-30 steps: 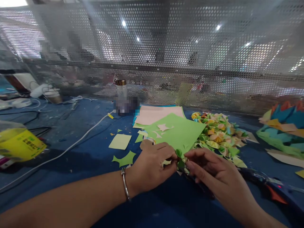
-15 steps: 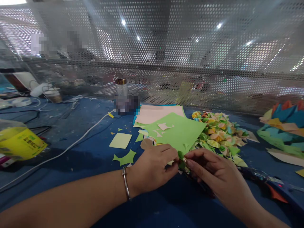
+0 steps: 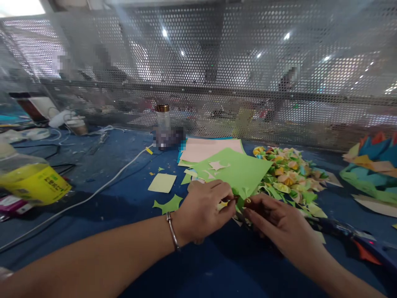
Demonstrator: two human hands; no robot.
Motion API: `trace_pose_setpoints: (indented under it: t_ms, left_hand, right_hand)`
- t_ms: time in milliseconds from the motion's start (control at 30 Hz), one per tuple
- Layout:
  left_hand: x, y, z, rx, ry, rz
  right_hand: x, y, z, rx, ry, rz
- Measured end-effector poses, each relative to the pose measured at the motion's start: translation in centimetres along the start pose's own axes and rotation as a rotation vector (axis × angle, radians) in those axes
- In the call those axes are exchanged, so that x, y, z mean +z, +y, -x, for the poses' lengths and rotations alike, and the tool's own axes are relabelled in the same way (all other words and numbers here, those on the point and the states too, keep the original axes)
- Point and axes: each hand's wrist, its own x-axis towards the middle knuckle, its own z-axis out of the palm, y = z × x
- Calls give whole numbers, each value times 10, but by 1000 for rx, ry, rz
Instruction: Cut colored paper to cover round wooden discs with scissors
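My left hand (image 3: 207,211), with a silver bangle at the wrist, is closed in a pinch. My right hand (image 3: 287,227) pinches from the other side, thumb against forefinger. Between the fingertips is a small green paper piece (image 3: 240,203), with a tiny pale curl at the right fingertips. Just beyond the hands lies a large green paper sheet (image 3: 242,165), bearing white star-shaped offcuts (image 3: 217,166). A heap of small folded paper flowers (image 3: 287,174) sits beyond my right hand. Fingers hide much of the held piece.
A blue glue gun (image 3: 361,244) with an orange trigger lies at right, near a layered paper model (image 3: 369,176). Pink sheets (image 3: 211,150) are stacked behind. A yellow-labelled bottle (image 3: 37,182), white cable (image 3: 102,190) and pale yellow square (image 3: 162,183) are at left. A perforated screen (image 3: 198,70) stands behind.
The view has shifted slightly, so the scene sits a little further right. Both hands stay together at the green piece; the pale curl shows more clearly by the right fingertips.
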Motion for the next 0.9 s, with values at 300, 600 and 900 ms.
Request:
trace_pose_setpoints:
  t_ms: [300, 600, 900]
  left_hand:
    - [-2, 7, 2, 87, -24, -118]
    - [-11, 18, 1, -82, 154, 287]
    - [-1, 6, -2, -80, 8, 77]
  right_hand:
    - [1, 1, 1, -25, 51, 90]
    - [-9, 14, -5, -20, 75, 235]
    - [-66, 26, -29, 22, 207, 340]
